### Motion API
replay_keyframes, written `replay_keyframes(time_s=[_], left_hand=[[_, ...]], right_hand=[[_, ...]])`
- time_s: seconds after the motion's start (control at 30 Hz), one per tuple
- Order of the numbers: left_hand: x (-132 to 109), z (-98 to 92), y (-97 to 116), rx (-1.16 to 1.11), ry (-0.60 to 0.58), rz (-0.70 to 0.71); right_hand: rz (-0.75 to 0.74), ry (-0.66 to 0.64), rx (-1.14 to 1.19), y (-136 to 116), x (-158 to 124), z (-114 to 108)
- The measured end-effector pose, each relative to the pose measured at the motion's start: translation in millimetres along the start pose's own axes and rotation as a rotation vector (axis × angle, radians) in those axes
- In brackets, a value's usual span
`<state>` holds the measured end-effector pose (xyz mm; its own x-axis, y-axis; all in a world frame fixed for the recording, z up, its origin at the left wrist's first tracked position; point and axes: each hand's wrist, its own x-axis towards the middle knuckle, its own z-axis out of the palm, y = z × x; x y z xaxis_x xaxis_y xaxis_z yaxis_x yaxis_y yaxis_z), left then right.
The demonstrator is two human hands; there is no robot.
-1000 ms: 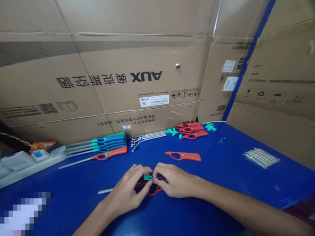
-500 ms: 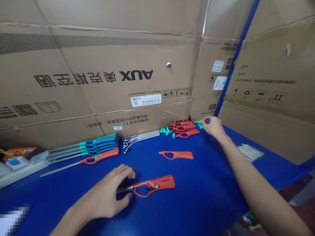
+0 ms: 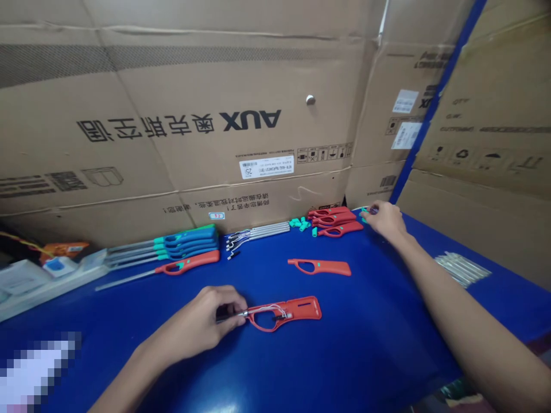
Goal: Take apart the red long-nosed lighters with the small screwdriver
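My left hand pinches the metal tube of an opened lighter half. This red half lies inner side up, with white wires and a small black part inside its handle. Behind it rests a red lighter shell half with a green spot. At the back right, the bent fingers of my right hand are drawn together over small green parts. What lies between these fingertips is hidden. Beside them is a pile of red shell halves, with loose green caps to its left.
Blue lighters and a red lighter lie at the left beside a white power strip. Metal tubes with wires lie along the cardboard wall. Clear thin pieces sit at the right on the blue table.
My left thumb and fingers have closed on the lighter's tube; they were spread around it before. My right hand stays over the green parts. The camera view has shifted.
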<state>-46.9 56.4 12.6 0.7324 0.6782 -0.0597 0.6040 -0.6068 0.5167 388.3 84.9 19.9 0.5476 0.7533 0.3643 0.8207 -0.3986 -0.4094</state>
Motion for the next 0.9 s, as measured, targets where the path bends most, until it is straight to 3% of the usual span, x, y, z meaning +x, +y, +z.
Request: replay_keyframes(time_s=[0.13,0.23,0.33,0.5,0.67,0.8,0.9], left_hand=[[1.4,-2.8,3.7,-0.049,0.05,0.026],[-0.3,-2.1,5.5,-0.028,0.119,0.058],[-2.0,-0.6,6.5,-0.014,0.16,0.048],[-1.8,2.2,5.1,0.004,0.206,0.042],[0.4,6.4,0.7,0.104,0.396,0.209],[0.5,9.9,-1.8,0.17,0.49,0.327],[-0.4,11.4,-5.0,0.184,0.571,0.312]], right_hand=[[-0.289,-0.186,0.193,-57.1,-45.9,-11.0],[-0.713,-0.598,0.41,-92.1,-93.5,-14.7],[-0.849,-0.803,0.382,-108.8,-127.2,-11.8],[-0.881,-0.88,0.3,-111.7,-140.6,-0.5],[-0.889,-0.871,0.301,-112.7,-140.8,2.4],[-0.811,-0.96,0.36,-113.7,-141.1,6.8],[-0.717,-0.999,0.38,-112.6,-138.7,12.5]])
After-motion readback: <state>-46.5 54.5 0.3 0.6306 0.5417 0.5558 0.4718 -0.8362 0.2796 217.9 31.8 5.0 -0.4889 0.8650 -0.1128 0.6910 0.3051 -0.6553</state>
